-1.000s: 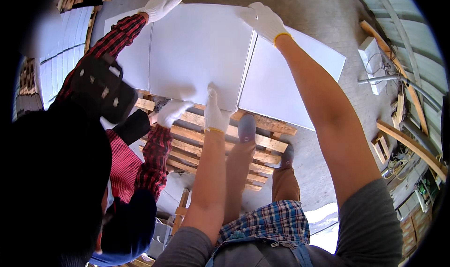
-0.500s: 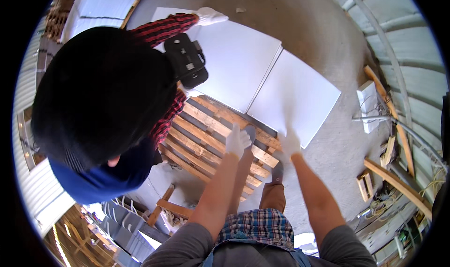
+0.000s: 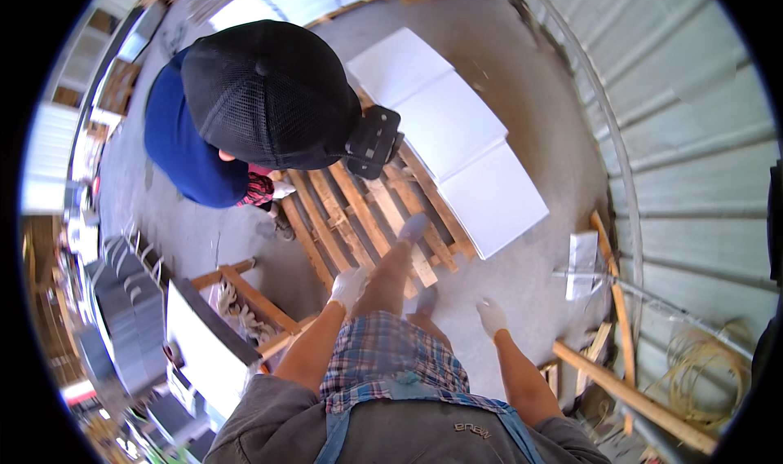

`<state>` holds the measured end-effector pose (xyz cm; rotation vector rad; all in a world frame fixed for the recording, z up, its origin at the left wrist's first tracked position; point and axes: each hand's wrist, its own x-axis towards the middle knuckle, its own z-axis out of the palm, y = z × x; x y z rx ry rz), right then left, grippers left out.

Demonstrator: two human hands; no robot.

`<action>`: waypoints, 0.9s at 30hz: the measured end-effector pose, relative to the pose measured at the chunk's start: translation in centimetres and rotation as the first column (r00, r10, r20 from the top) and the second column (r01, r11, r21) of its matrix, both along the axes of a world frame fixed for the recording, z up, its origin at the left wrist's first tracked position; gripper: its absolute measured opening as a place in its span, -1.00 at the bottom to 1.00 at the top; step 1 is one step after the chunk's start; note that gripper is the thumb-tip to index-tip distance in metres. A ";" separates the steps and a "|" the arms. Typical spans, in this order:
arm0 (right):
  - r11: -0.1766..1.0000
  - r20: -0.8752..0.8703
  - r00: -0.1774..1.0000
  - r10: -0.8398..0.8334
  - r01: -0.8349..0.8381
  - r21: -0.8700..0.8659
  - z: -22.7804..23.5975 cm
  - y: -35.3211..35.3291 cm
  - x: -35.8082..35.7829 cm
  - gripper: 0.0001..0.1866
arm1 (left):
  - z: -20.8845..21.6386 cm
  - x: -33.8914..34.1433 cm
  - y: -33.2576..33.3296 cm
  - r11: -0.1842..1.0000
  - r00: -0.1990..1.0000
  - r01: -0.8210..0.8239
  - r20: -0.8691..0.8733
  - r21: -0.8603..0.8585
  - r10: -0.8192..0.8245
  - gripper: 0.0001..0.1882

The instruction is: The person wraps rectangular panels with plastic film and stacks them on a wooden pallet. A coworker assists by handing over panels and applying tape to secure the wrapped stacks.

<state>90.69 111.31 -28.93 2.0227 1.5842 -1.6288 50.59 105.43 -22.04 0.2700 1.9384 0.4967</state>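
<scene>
Lying in a row along the right edge of the wooden pallet [image 3: 393,219], the white panels [image 3: 497,199] look flat, wide and stiff, and should move as rigid slabs rather than sag; the nearest reaches about to the pallet's near right corner, though how much wood lies beneath is hidden. Their faces seem smooth, so a gloved palm pressed on top would probably slide, and the thin corners look the likeliest part to chip or dent. Weight is hard to judge, but the breadth suggests an awkward load for one person, better held by opposite edges, fingers underneath, close to the corners. Both hands are empty, clear of the panels, with fingers loose rather than clenched: the left hand [image 3: 349,288] beside the pallet's near left corner, the right hand [image 3: 491,317] over the floor [image 3: 530,301] beyond the near right corner, while a co-worker [image 3: 269,97] leans in across the far left corner
</scene>
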 end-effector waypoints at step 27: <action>0.811 -0.212 0.828 0.519 -0.556 -0.183 3.9 -18.7 -22.3 -0.61 | 8.6 7.8 -59.5 0.767 0.762 -0.630 -0.099 0.119 0.640 -0.28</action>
